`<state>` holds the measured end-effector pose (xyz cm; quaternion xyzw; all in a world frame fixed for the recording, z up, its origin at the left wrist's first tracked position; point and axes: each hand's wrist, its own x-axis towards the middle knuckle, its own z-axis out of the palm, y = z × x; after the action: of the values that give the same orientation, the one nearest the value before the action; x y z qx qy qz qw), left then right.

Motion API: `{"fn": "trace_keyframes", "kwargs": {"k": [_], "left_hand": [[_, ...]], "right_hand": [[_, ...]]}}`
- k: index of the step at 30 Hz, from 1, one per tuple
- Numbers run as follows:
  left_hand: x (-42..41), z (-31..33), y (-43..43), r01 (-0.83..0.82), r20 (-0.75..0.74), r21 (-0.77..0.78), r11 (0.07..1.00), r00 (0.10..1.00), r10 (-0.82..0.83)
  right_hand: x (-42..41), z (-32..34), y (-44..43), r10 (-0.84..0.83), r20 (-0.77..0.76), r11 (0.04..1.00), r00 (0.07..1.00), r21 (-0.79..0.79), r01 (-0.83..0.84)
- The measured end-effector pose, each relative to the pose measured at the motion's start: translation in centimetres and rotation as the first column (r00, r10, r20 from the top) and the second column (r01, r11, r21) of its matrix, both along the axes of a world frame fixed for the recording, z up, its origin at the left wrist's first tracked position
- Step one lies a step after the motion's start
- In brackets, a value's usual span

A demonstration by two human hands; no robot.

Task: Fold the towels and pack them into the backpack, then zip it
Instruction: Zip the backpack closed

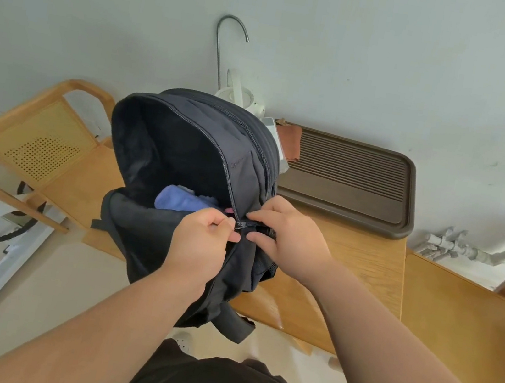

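A black backpack [204, 150] stands on the wooden table edge with its main compartment gaping open at the top. Inside it lies a folded blue towel [181, 201], with a sliver of pink showing beside it. My left hand [203, 243] pinches the zipper pull [241, 225] at the lower end of the open zip. My right hand [284, 232] grips the backpack fabric and zip track just right of the pull, thumb and fingers curled around it.
A dark brown slatted tray [355, 181] sits on the wooden table [364, 268] behind the bag, with a brown cloth [288, 142] and a white kettle [243, 97] near a curved tap. A wooden cane-back chair [38, 137] stands at left.
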<state>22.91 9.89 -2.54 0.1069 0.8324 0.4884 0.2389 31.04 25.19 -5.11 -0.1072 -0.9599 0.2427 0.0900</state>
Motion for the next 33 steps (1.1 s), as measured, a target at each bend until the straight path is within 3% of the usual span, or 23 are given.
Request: {"fn": "trace_keyframes", "kwargs": {"k": [7,11,17,23,27,33], "left_hand": [[0.4,-1.8,-0.8,0.073,-0.140,-0.023,0.997,0.987,-0.075],[0.0,-2.3,-0.8,0.150,-0.294,-0.129,0.980,0.938,-0.183],[-0.3,-1.6,-0.2,0.131,-0.526,-0.113,0.985,0.833,-0.171],[-2.0,1.0,1.0,0.075,-0.441,-0.083,0.994,0.891,-0.104],[-2.4,2.0,1.3,0.101,-0.262,-0.028,0.994,0.959,-0.105],[-3.1,2.6,1.5,0.084,-0.073,-0.013,0.996,0.994,-0.085]], "right_hand": [[-0.8,-0.1,-0.2,-0.028,0.037,0.986,0.999,0.165,0.021],[-1.2,-0.3,-0.4,-0.105,-0.048,0.989,0.993,0.097,0.110],[-1.4,0.8,-0.9,-0.237,-0.159,0.971,0.958,-0.052,0.232],[-2.6,1.4,-2.4,-0.387,-0.181,0.919,0.904,-0.149,0.364],[-3.1,1.9,-2.8,-0.433,-0.171,0.897,0.885,-0.176,0.405],[-3.4,2.1,-2.7,-0.426,-0.152,0.904,0.892,-0.119,0.412]]}}
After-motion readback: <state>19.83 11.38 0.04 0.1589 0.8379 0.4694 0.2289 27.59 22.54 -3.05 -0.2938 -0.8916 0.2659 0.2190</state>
